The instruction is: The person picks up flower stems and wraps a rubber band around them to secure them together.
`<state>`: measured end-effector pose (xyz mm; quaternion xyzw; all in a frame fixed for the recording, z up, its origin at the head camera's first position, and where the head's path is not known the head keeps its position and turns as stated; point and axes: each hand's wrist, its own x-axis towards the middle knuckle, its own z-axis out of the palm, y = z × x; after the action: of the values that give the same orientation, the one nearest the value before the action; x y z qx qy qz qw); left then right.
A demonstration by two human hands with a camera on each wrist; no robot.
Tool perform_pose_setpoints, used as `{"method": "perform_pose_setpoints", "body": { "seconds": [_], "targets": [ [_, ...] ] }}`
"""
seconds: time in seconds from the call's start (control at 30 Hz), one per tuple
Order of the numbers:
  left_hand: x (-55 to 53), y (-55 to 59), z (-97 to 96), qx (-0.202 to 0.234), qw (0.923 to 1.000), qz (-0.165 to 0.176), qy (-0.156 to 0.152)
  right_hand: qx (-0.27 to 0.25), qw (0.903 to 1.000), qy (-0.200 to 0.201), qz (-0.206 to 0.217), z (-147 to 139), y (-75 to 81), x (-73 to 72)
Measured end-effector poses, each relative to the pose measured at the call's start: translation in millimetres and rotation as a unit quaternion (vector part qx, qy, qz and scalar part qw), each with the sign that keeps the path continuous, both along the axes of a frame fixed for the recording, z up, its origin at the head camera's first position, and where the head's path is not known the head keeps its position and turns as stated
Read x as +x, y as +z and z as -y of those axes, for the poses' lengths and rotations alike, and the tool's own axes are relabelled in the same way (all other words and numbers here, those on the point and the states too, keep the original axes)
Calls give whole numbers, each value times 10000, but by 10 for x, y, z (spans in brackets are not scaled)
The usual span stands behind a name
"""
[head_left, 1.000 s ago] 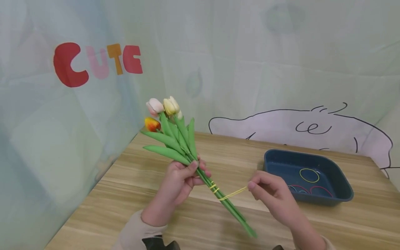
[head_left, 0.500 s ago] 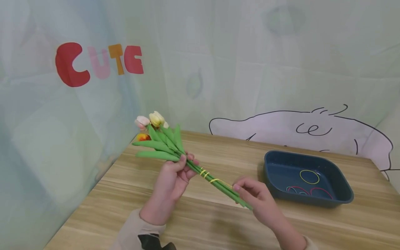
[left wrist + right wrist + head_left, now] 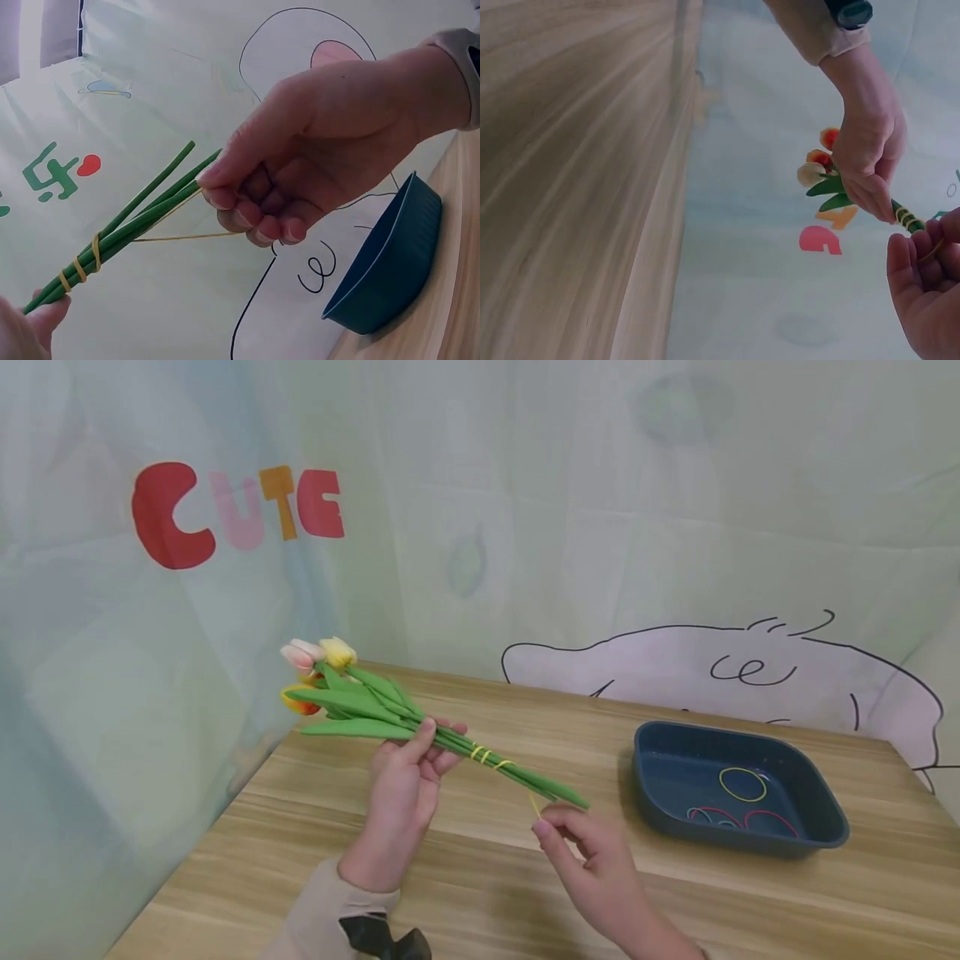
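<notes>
My left hand grips a bunch of artificial tulips by the stems, thumb across the front. The bunch leans left, with pink, yellow and orange-red blooms at the far left end. A yellow rubber band winds several times round the green stems, right of that hand. Below the stem ends, my right hand pinches a stretched loop of the band between thumb and forefinger. In the left wrist view, two strands of the band run from the stems to the right hand's fingers.
A dark blue tray stands on the wooden table at the right. Inside it lie a yellow rubber band and several red and pale ones. Printed cloth walls rise behind the table and along its left side.
The bunch has swung lower and flatter, its blooms moving left and down, its stem ends rising. My right hand has moved left, drawing the band from the side of the stems to below their ends.
</notes>
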<state>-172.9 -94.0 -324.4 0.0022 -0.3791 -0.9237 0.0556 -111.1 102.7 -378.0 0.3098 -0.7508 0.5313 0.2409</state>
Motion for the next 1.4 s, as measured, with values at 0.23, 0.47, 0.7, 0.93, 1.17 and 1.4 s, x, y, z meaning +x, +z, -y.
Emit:
{"method": "perform_pose_setpoints", "body": {
  "seconds": [0.23,0.47,0.7,0.93,1.17,1.4],
  "targets": [
    [6,17,-13,-283,9983,-167,487,342,9917,-392,-1172,28,18,31],
    [26,13,-33,-675,9914,-676,898,452,9844,-680,-1557,-18,107,71],
    [46,-26,-70,-964,9806,-1289,1121,441,9906,-728,-1067,-134,239,99],
    [49,-47,-97,-1224,9749,-1494,1109,334,9921,-1124,437,-254,401,154],
    [43,-73,-89,-1149,9735,-1843,714,117,9642,-1057,2428,-383,512,144],
    [4,-96,5,-1070,9702,-2170,-132,-132,9448,-147,3272,-498,547,85]
  ]
}}
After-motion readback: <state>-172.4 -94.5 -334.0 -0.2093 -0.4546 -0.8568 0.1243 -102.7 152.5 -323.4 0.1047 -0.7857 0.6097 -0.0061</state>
